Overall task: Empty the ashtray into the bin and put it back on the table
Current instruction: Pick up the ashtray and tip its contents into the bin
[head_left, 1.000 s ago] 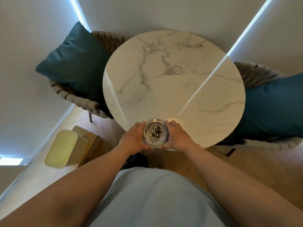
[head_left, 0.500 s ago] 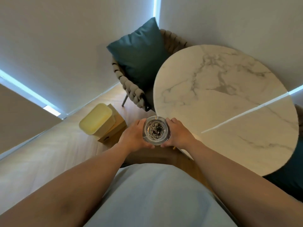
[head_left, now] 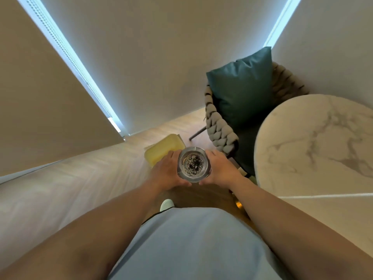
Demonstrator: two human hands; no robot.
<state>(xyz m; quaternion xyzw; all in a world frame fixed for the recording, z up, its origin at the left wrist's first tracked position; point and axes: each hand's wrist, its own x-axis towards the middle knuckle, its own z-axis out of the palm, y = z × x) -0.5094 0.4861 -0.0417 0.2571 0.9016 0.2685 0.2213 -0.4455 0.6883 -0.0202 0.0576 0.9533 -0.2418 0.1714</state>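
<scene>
A round glass ashtray (head_left: pixel 193 164) with dark ash in its middle is held level in the air between both hands. My left hand (head_left: pixel 167 170) grips its left side and my right hand (head_left: pixel 221 168) grips its right side. The ashtray is off the round marble table (head_left: pixel 314 150), which lies to the right. A pale yellow bin (head_left: pixel 161 149) stands on the wooden floor just beyond my left hand, partly hidden by it and by the ashtray.
A woven chair (head_left: pixel 220 128) with a teal cushion (head_left: pixel 242 85) stands between the bin and the table. Walls with lit strips close in behind. Open wooden floor (head_left: pixel 70 178) stretches to the left. A white shoe tip (head_left: pixel 167 204) shows below my hands.
I have turned left with the ashtray lifted from the table edge. The table has slid to the right of view and the bin now sits directly beyond my hands.
</scene>
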